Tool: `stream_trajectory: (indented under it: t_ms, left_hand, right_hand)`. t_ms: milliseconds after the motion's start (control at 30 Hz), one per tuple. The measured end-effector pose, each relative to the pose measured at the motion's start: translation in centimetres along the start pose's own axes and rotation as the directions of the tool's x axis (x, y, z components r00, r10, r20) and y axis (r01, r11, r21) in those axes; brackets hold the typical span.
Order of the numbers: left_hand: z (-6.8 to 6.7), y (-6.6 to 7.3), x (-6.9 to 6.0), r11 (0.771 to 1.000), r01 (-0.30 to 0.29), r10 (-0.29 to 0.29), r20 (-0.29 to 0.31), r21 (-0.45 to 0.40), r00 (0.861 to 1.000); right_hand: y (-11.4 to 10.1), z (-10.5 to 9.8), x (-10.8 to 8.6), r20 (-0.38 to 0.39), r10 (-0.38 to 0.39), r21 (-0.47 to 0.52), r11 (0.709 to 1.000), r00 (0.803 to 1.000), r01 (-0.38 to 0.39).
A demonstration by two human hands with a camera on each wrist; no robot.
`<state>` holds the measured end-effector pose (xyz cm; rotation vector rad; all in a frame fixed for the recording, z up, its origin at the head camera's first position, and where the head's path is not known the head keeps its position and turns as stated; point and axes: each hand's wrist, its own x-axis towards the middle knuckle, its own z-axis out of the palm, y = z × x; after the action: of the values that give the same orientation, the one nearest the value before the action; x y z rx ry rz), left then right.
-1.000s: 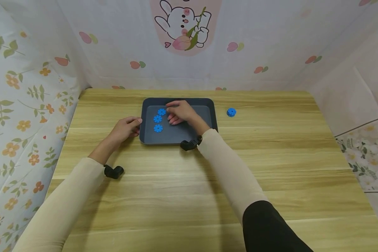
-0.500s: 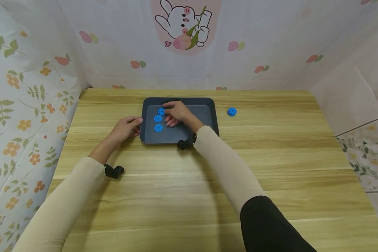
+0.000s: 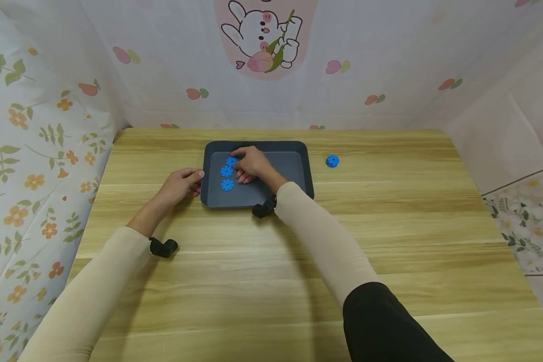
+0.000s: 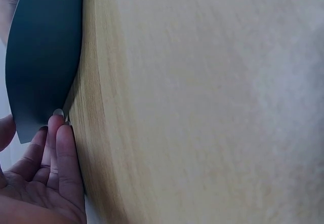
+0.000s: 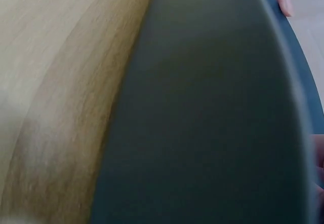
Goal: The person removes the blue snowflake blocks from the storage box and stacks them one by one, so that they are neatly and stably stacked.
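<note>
Three blue snowflake discs lie in a dark grey tray (image 3: pixel 276 198). The nearest disc (image 3: pixel 227 185) and the middle disc (image 3: pixel 226 171) are untouched. At the farthest disc (image 3: pixel 231 161), my right hand (image 3: pixel 253 163) has its index finger over the far edge and its thumb by the near edge, seemingly pinching it. My left hand (image 3: pixel 176 187) holds the tray's left edge. In the left wrist view, the thumb is at the rim and the other fingers (image 4: pixel 67 150) touch the outer wall. The tray wall (image 5: pixel 202 107) hides most of the right hand in its wrist view.
A small stack of blue snowflake discs (image 3: pixel 332 161) stands on the wooden table (image 3: pixel 389 211), right of the tray. Patterned cloth (image 3: pixel 163 60) hangs behind the table and along its left side. A black wrist camera (image 3: pixel 164 248) sits at the left wrist.
My right hand has moved slightly left inside the tray, from beside the farthest disc to over its edges. The left hand and the tray have stayed in place.
</note>
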<state>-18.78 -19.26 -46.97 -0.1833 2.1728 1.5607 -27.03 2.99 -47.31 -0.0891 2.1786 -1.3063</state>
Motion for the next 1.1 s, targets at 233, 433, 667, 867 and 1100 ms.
stream_trajectory:
  t_ms: [233,433,667,867,1100]
  left_hand:
    - [0.0,0.0,0.0,1.000,-0.004,0.004,0.000,0.001,1.000]
    - [0.0,-0.2,0.1,1.000,-0.007,0.007,-0.005,0.007,1.000]
    - [0.0,-0.3,0.2,1.000,0.007,-0.007,0.004,-0.002,1.000]
    - [0.1,-0.4,0.2,1.000,-0.002,0.002,-0.004,0.008,1.000]
    - [0.1,-0.4,0.2,1.000,-0.011,0.012,-0.018,0.013,1.000]
  right_hand:
    - [-0.2,0.0,0.0,-0.019,0.015,-0.025,1.000,1.000,-0.016]
    - [-0.3,-0.5,-0.2,0.058,0.039,-0.012,0.999,0.998,-0.039]
    - [0.0,-0.9,-0.5,0.104,0.036,0.022,0.999,0.994,-0.039]
    - [0.4,-1.5,-1.2,0.138,-0.001,0.042,0.999,0.990,-0.004]
    - [0.7,-2.3,-2.2,0.122,-0.017,0.083,0.996,0.992,0.007]
